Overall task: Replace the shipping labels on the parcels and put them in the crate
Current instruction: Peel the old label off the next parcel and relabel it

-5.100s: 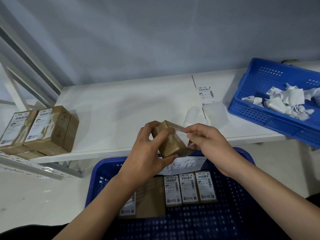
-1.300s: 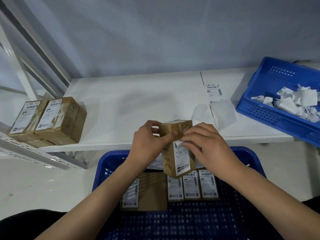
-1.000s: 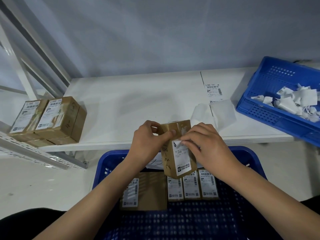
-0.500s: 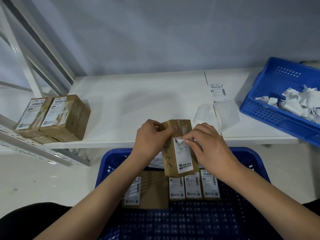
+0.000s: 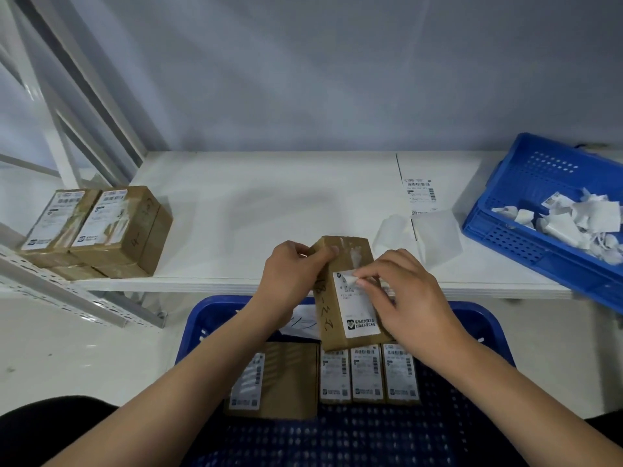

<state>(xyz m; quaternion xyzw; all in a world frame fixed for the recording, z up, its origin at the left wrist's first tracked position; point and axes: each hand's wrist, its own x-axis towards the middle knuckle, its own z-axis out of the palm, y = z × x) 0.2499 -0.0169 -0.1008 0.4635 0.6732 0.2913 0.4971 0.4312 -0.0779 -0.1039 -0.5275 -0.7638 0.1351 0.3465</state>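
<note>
Brown parcel (image 5: 340, 288) held upright above blue crate (image 5: 485, 328), white label (image 5: 359, 306) corner peeled

One view only, from the camera on my head, wide-angle, tilted forward and down. My forearms enter from the bottom edge, close to the lens. The blue crate (image 5: 499, 335) sits right below me, the white shelf (image 5: 269, 210) just past it, the grey wall (image 5: 337, 79) farthest, straight ahead.

The held parcel (image 5: 340, 298) bears handwritten digits on its side, roughly "2-22", beside its white label (image 5: 359, 306), whose small print and barcodes stay illegible.
</note>
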